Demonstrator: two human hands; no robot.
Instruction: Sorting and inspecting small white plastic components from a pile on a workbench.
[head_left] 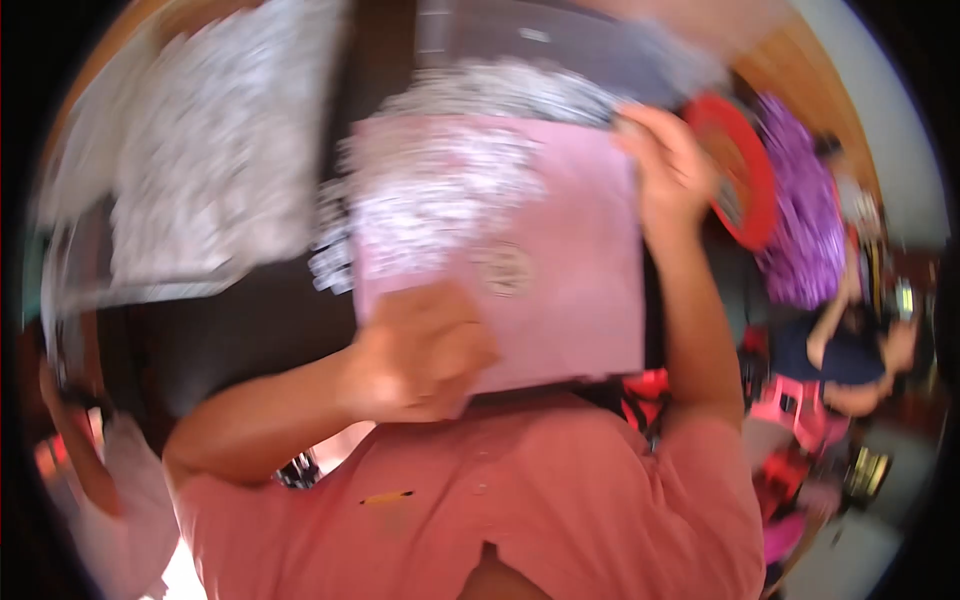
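Note:
A flat pink board or sheet [580,300] with a small round printed mark lies tilted in front of my chest. Many small white pieces [430,205] are spread over its far left part, and some lie past its left edge. My left hand [425,350] is closed in a fist over the near left corner of the board; what it holds is hidden. At the far right corner, my right hand [668,165] grips the board's edge between thumb and fingers. Motion blurs the picture.
A large clear plastic bag or tray of white pieces [220,150] lies at the left. Beyond the board are a pile of pale pieces [500,90] and clear plastic [560,40]. A round red tray [755,185] and a shiny purple bundle [805,220] lie right. Other people are nearby.

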